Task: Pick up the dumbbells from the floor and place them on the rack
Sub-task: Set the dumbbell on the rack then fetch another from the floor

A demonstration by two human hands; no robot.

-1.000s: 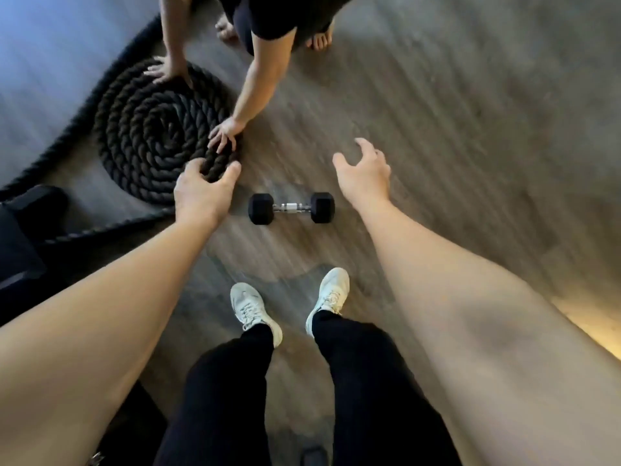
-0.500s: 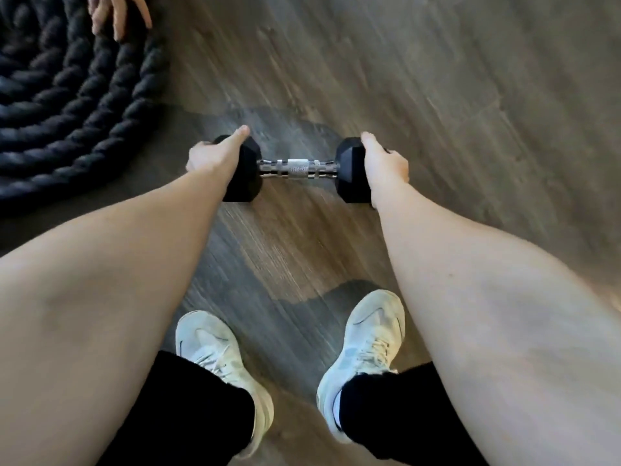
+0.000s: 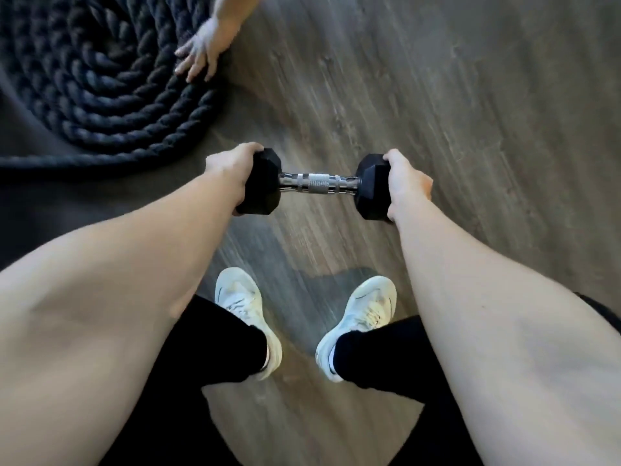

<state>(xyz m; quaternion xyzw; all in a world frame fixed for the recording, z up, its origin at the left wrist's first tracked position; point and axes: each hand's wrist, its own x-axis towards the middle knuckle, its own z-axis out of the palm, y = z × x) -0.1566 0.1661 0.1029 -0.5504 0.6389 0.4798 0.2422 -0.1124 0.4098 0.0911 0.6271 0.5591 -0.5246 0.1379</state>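
A black hex dumbbell (image 3: 317,183) with a chrome knurled handle lies crosswise in front of me, above the wood floor. My left hand (image 3: 230,169) wraps the outer side of its left head. My right hand (image 3: 405,183) wraps the outer side of its right head. The chrome handle between the two heads is bare. No rack is in view.
A thick black rope coil (image 3: 97,82) lies on the floor at the upper left, with another person's hand (image 3: 201,53) resting on its edge. My white shoes (image 3: 247,309) stand on the grey wood floor (image 3: 470,95) below the dumbbell.
My two hands reached down from open above the floor and closed on the dumbbell's two heads. The dumbbell now sits lower in the view, nearer my feet, and the view has pulled back.
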